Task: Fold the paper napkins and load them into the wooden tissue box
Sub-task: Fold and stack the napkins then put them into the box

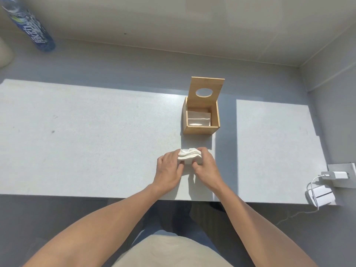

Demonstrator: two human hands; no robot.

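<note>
A small stack of white folded paper napkins (189,155) is held just above the white table, between both hands. My left hand (169,168) grips its left end and my right hand (205,167) grips its right end, fingers curled under. Farther back stands the wooden tissue box (201,130), its lid (207,84) with a round hole tilted up and open. White folded napkins (198,117) lie inside the box at the bottom.
A blue-labelled plastic bottle (32,27) lies at the far left by the wall. A wall socket with a white charger (336,175) and a white device (320,195) with a cable sit at the table's right edge. The table's front edge (96,196) runs below my hands.
</note>
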